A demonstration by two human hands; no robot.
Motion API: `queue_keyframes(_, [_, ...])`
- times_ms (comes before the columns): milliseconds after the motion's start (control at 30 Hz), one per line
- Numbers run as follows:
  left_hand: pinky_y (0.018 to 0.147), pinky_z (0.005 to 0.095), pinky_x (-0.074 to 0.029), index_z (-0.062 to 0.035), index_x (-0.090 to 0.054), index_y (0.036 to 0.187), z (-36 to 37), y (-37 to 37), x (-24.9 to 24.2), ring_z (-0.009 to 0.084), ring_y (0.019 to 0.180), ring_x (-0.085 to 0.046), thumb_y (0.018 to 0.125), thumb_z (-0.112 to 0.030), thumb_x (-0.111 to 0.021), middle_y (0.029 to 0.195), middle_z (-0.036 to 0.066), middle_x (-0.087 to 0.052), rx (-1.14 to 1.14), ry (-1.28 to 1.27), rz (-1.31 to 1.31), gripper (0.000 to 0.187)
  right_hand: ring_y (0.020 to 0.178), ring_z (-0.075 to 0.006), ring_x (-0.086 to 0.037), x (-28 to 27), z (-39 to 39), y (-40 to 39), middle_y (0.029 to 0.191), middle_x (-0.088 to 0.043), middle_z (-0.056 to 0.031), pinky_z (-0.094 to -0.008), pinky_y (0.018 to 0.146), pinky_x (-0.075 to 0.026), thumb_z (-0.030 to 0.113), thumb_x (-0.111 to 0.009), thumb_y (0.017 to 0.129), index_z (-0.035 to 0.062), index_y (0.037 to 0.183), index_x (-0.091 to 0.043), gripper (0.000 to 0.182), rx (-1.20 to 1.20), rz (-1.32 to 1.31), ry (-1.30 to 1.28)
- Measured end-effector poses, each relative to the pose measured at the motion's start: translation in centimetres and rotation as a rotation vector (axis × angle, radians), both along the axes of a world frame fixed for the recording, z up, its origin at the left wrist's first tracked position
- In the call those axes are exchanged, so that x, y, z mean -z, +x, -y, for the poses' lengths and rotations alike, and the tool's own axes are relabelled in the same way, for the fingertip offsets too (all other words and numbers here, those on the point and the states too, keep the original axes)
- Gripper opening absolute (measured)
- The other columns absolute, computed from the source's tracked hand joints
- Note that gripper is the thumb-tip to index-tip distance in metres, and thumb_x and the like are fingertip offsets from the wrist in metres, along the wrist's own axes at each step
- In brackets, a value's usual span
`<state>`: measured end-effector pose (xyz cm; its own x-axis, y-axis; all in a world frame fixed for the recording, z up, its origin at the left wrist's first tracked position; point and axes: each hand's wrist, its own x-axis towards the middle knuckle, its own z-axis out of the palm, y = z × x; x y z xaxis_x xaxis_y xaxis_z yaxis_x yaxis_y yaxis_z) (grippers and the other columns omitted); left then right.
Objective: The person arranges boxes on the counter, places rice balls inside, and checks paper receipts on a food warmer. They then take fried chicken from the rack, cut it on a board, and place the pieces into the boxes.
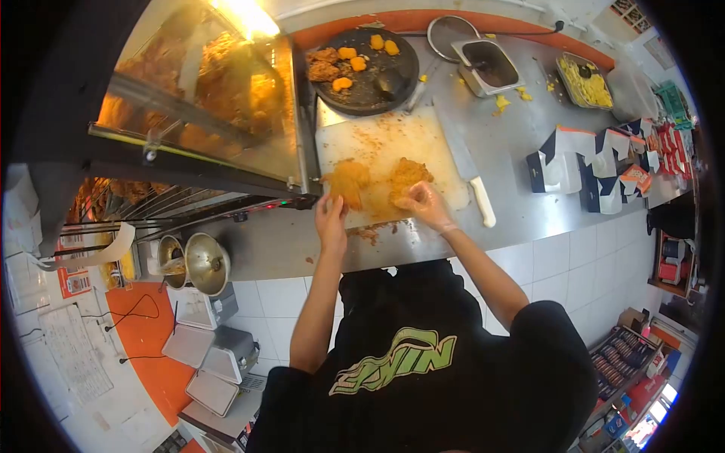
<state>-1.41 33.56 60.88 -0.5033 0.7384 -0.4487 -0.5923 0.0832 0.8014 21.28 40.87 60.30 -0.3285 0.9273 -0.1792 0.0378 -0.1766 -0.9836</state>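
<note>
Two flat pieces of fried, golden-brown food lie on the white cutting board (445, 158). My left hand (331, 219) is at the lower edge of the left piece (349, 183), its fingers closed on that edge. My right hand (424, 205), which looks thinly gloved, has its fingers pinched at the lower right edge of the right piece (410, 175). Brown crumbs are scattered over the board and the steel counter in front of it. A knife with a white handle (482, 202) lies along the board's right side, its blade pointing away from me.
Behind the board sits a round black pan (408, 60) with nuggets and fried pieces. A steel container (489, 68), a strainer (451, 36) and a tray of yellow food (585, 81) stand at the back right. Open boxes (560, 162) stand right; a lit glass cabinet (226, 98) rises left.
</note>
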Motion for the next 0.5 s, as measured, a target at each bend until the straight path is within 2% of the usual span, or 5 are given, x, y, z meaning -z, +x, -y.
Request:
queue_keyframes(100, [0.093, 0.0379, -0.039, 0.0004, -0.042, 0.120, -3.6, 0.1, 3.6, 0.0264, 0.111, -0.048, 0.080, -0.017, -0.069, 0.123, 0.018, -0.047, 0.028, -0.185, -0.546, 0.051, 0.082, -0.0312, -0.059, -1.1, -1.6, 4.1, 0.090, -0.059, -0.0173, -0.0393, 0.073, -0.048, 0.008, -0.064, 0.075, 0.0033, 0.096, -0.052, 0.024, -0.216, 0.541, 0.468])
queue_keyframes(167, [0.094, 0.0415, -0.036, 0.0006, -0.042, 0.120, -3.8, 3.3, 0.7, 0.0297, 0.113, -0.044, 0.076, -0.020, -0.072, 0.123, 0.019, -0.045, 0.096, -0.199, -0.959, 0.057, 0.084, -0.0380, -0.057, -1.1, -2.8, 7.6, 0.088, -0.059, -0.0222, -0.0447, 0.073, -0.047, 0.016, -0.065, 0.073, 0.0023, 0.104, -0.053, 0.036, 0.131, 0.926, 0.750])
queue_keyframes(200, [0.095, 0.0451, -0.033, 0.0009, -0.042, 0.120, -3.7, 5.6, -1.0, 0.0330, 0.115, -0.041, 0.072, -0.023, -0.074, 0.124, 0.020, -0.043, 0.161, -0.210, -1.373, 0.062, 0.084, -0.0380, -0.057, -1.1, -3.9, 8.5, 0.088, -0.059, -0.0222, -0.0447, 0.073, -0.047, 0.016, -0.065, 0.073, 0.0023, 0.104, -0.053, 0.036, 0.126, 0.932, 0.750])
queue_keyframes(267, [0.095, 0.0492, -0.028, -0.0018, -0.042, 0.123, -3.0, 10.9, -2.9, 0.0361, 0.117, -0.036, 0.068, -0.024, -0.074, 0.122, 0.021, -0.043, 0.544, -0.304, -1.358, 0.067, 0.086, -0.0379, -0.058, -0.9, -6.3, 9.4, 0.089, -0.060, -0.0217, -0.0445, 0.074, -0.047, 0.019, -0.065, 0.071, 0.0028, 0.108, -0.052, 0.042, -0.102, 1.203, 0.303])
queue_keyframes(500, [0.097, 0.0498, -0.025, -0.0092, -0.045, 0.124, -4.9, 10.4, -0.4, 0.0318, 0.117, -0.038, 0.071, -0.025, -0.072, 0.128, 0.013, -0.043, 0.713, -0.080, -1.446, 0.061, 0.087, -0.0419, -0.059, 0.3, -7.0, 13.2, 0.091, -0.062, -0.0241, -0.0441, 0.074, -0.047, 0.019, -0.062, 0.071, 0.0049, 0.108, -0.048, 0.042, -0.178, 0.735, 0.128])
